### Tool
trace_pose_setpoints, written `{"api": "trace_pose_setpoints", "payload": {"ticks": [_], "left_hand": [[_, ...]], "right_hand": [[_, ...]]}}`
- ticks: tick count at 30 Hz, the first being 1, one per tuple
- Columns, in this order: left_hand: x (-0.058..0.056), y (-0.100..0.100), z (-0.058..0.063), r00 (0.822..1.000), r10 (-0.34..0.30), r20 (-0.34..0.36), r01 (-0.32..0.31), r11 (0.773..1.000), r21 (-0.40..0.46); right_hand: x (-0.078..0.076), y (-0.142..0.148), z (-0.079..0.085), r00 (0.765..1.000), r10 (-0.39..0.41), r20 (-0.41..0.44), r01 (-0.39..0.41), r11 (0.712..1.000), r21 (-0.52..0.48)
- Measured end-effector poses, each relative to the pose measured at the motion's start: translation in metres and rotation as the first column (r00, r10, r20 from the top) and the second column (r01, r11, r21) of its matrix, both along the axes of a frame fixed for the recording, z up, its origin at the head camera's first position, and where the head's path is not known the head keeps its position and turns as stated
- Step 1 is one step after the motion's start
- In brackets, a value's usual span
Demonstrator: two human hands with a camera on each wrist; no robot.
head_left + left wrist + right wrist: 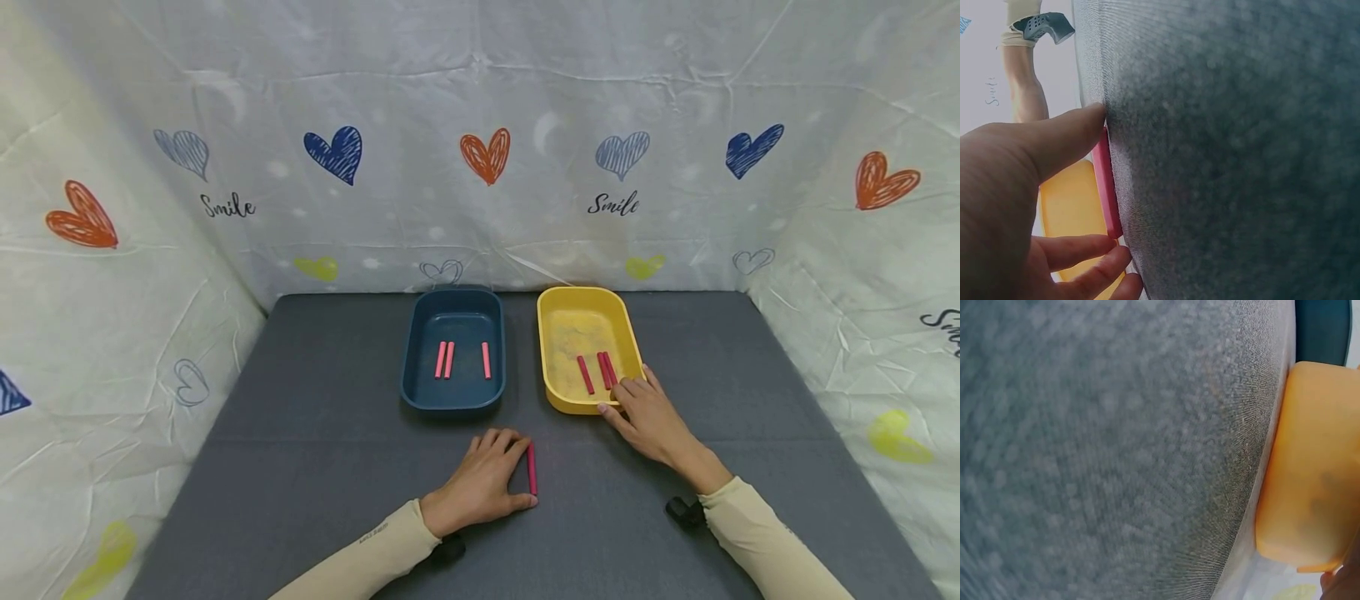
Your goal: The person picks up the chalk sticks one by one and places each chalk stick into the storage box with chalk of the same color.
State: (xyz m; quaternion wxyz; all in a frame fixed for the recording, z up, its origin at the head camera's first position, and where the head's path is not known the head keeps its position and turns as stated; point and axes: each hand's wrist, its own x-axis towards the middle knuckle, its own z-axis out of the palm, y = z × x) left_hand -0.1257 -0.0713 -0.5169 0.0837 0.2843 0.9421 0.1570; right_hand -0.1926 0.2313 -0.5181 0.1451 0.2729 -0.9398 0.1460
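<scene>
My left hand (483,479) is low over the dark cloth, pinching a dark pink stick (532,471) lengthwise, thumb at its near end and index finger at its far end. In the left wrist view the stick (1107,184) lies along the cloth between thumb and fingers. My right hand (648,417) grips the near right corner of the yellow tray (555,379), thumb at the front wall and fingers over the rim. Several dark red sticks (585,375) lie inside that tray, close to the fingers. In the right wrist view only part of the hand shows, beside the tray (1310,469).
Left of the yellow tray stands a dark blue tray (453,408) with pink sticks (486,361) in it. Dark grey cloth (315,467) covers the table. A white curtain (480,233) printed with hearts closes off the back and sides.
</scene>
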Motion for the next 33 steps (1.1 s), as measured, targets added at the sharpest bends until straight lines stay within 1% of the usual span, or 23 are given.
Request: {"api": "trace_pose_setpoints", "payload": {"ticks": [7, 13, 19, 24, 29, 33], "left_hand": [[0.000, 0.000, 0.000, 1.000, 0.007, -0.005, -0.007, 1.000, -0.003], [0.001, 0.000, 0.002, 1.000, 0.009, -0.007, -0.009, 1.000, -0.002], [0.002, -0.001, 0.007, 1.000, -0.003, -0.017, 0.003, 1.000, 0.010], [-0.001, 0.000, 0.015, 0.999, -0.020, -0.039, 0.021, 0.999, 0.030], [-0.006, 0.000, 0.029, 0.998, -0.027, -0.058, 0.030, 0.998, 0.048], [-0.010, 0.000, 0.040, 0.997, -0.026, -0.076, 0.029, 0.999, 0.045]], "right_hand": [[0.001, 0.000, 0.000, 1.000, 0.007, -0.004, -0.007, 1.000, -0.013], [0.000, 0.000, -0.001, 1.000, -0.001, -0.003, 0.001, 1.000, -0.005], [0.001, 0.000, 0.001, 1.000, 0.000, 0.003, 0.000, 1.000, -0.005], [0.001, 0.001, 0.002, 1.000, -0.002, 0.024, 0.002, 1.000, -0.008], [0.001, 0.001, 0.002, 1.000, -0.004, 0.030, 0.005, 1.000, -0.003], [0.001, 0.000, 0.002, 1.000, -0.003, 0.022, 0.003, 1.000, -0.003]]}}
